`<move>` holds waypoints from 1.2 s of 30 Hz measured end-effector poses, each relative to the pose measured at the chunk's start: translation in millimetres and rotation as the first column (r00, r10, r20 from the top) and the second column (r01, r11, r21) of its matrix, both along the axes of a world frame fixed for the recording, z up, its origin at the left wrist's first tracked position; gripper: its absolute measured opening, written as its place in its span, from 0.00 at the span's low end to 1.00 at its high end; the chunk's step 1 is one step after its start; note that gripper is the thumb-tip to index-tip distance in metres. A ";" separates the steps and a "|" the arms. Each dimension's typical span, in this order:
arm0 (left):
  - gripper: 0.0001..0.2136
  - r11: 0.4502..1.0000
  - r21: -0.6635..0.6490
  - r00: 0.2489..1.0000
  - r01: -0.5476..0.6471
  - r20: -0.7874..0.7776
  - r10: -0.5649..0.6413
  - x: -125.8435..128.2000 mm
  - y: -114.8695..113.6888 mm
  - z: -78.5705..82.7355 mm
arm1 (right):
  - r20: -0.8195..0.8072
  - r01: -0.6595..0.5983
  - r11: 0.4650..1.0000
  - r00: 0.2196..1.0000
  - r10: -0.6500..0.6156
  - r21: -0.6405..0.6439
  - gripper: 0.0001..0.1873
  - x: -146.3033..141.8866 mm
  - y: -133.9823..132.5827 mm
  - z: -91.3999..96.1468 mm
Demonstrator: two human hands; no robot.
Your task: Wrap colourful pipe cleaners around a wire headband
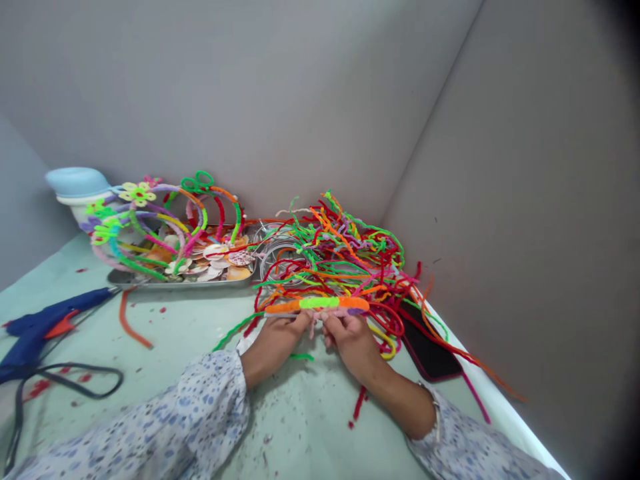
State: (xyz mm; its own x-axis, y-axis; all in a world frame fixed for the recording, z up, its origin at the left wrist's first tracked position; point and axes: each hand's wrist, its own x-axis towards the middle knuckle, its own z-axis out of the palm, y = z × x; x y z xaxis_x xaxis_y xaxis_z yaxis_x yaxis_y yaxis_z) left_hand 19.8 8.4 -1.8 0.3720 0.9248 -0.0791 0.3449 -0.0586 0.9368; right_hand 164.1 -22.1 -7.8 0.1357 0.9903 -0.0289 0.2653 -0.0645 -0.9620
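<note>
Both hands are together at a headband [319, 303] wrapped in fuzzy pipe cleaner, with a neon green stretch between two orange ones. My left hand [275, 345] is closed on the headband's left part, near a bare pale length. Opposite it, my right hand [354, 343] pinches a light pink pipe cleaner [334, 313] against the band's near side, beside a small purple patch. A short pink end hangs between the hands. Fingers partly hide the exact grip.
Behind the hands lies a tangled heap of pipe cleaners [345, 247], beside wire hoops [283, 257]. Finished-looking headbands [165, 190] rest over a metal tray [185, 285] of shells. A blue glue gun [55, 313] lies left, a phone [433, 350] right. A blue-lidded container [83, 187] stands behind.
</note>
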 end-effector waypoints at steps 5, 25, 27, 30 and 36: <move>0.13 0.995 0.065 0.993 0.074 0.087 -0.080 1.5 4.4 0.4 | -0.043 -0.029 0.999 0.999 0.030 0.019 0.13 -1.2 0.0 2.9; 0.13 0.993 0.082 0.989 0.086 0.110 -0.095 -0.3 2.2 2.5 | -0.095 -0.028 1.000 0.995 0.029 0.003 0.11 -2.0 -1.5 4.9; 0.14 0.998 0.033 0.994 0.049 0.100 -0.052 -0.3 -0.3 2.7 | -0.074 -0.022 1.000 0.997 0.022 -0.002 0.13 -1.3 -1.3 3.2; 0.16 0.999 -0.029 0.997 -0.021 0.073 0.023 0.0 -4.0 4.4 | -0.043 0.001 1.000 0.999 -0.001 -0.005 0.16 -0.2 -0.5 0.1; 0.16 1.000 -0.017 0.992 -0.023 0.122 0.025 0.7 -4.1 6.9 | -0.106 0.010 1.000 0.994 -0.012 -0.019 0.14 0.1 1.3 -2.6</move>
State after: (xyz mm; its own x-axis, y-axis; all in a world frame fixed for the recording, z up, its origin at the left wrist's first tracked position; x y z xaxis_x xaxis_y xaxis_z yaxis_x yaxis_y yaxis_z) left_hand 20.5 4.3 5.1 0.3579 0.9325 -0.0485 0.2286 -0.0372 0.9728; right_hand 164.2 -20.8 -10.4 0.1415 0.9880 -0.0621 0.1606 -0.0849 -0.9834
